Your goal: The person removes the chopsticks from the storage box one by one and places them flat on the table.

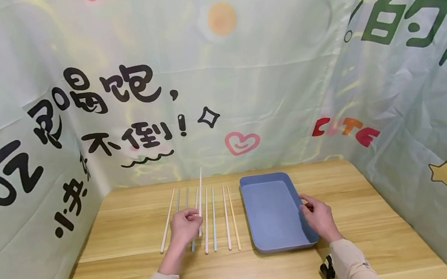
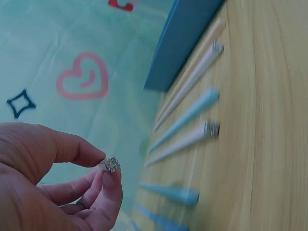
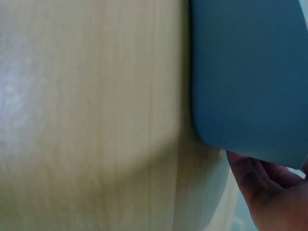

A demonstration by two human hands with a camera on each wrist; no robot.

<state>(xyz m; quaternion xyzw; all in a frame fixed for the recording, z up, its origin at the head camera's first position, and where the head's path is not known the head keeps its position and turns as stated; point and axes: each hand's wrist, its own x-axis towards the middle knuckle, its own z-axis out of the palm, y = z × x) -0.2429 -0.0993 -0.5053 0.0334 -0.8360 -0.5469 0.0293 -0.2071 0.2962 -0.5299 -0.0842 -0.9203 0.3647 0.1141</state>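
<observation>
My left hand (image 1: pixel 185 224) pinches a pale pink chopstick (image 1: pixel 200 194) near its thick end, its thin tip pointing up and away over the table. In the left wrist view, a patterned silvery end (image 2: pixel 112 164) pokes out between thumb and index finger. More chopsticks lie side by side beneath and around this hand, among them a blue one (image 1: pixel 214 221), a pink one (image 1: pixel 227 219) and a yellow one (image 1: pixel 234 218). On the right, my right hand (image 1: pixel 319 216) grips the right wall of a blue-grey rectangular tray (image 1: pixel 273 213), thumb at the rim and fingers outside. Nothing lies in the tray.
The wooden table (image 1: pixel 371 233) carries the row of chopsticks to the left of the tray. A printed cloth (image 1: pixel 275 81) hangs round the back and both sides of the table. Each sleeve has a small black device at the wrist.
</observation>
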